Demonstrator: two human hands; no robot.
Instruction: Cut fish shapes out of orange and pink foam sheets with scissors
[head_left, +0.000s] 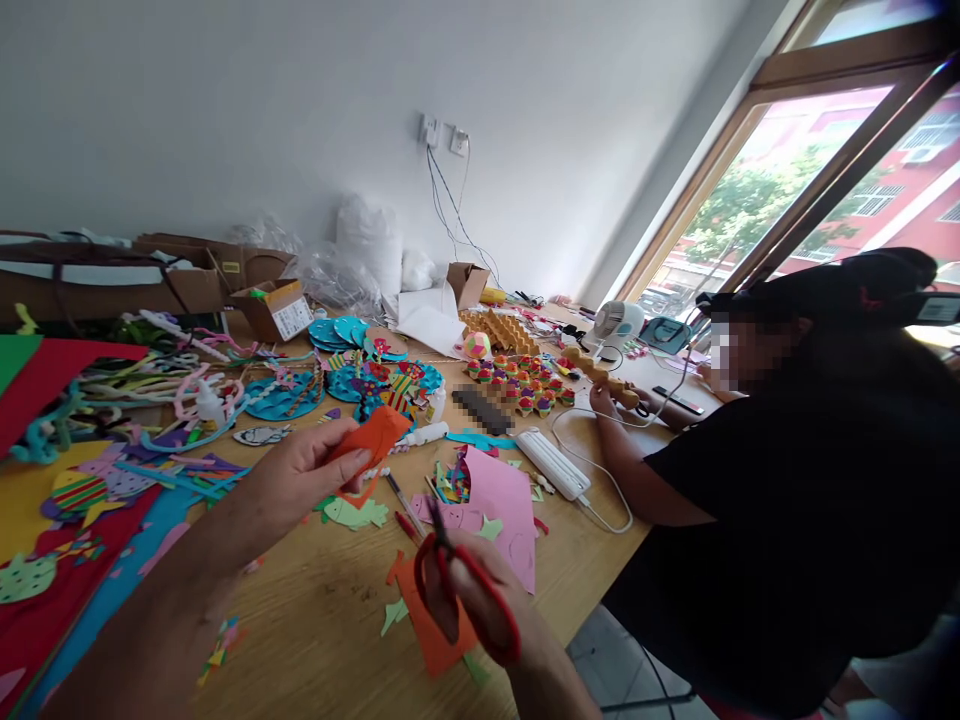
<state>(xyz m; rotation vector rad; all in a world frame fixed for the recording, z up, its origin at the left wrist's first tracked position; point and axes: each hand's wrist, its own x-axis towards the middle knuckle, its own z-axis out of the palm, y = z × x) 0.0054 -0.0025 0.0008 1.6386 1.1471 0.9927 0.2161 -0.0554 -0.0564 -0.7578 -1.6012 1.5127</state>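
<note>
Between the thumb and fingers of my left hand [315, 470] is a folded piece of orange paper [382, 430], raised above the table. My right hand [487, 590] grips red-handled scissors [499, 625], their dark blades pointing up and away from me, apart from the held paper. Under the scissors lies another orange paper sheet [435, 645] with green scraps around it. A pink paper sheet [506, 510] is just beyond my right hand. Beneath the left hand rests a light green paper fish [356, 513], close to a pen [401, 498].
Blue round plates [349, 335] with paper decorations, pipe cleaners [169, 370] and coloured paper [90, 600] crowd the left. A white power strip [553, 463] with a cable lies right of centre. At the right sits a person in black [795, 450], holding a brown egg-carton strip [600, 378].
</note>
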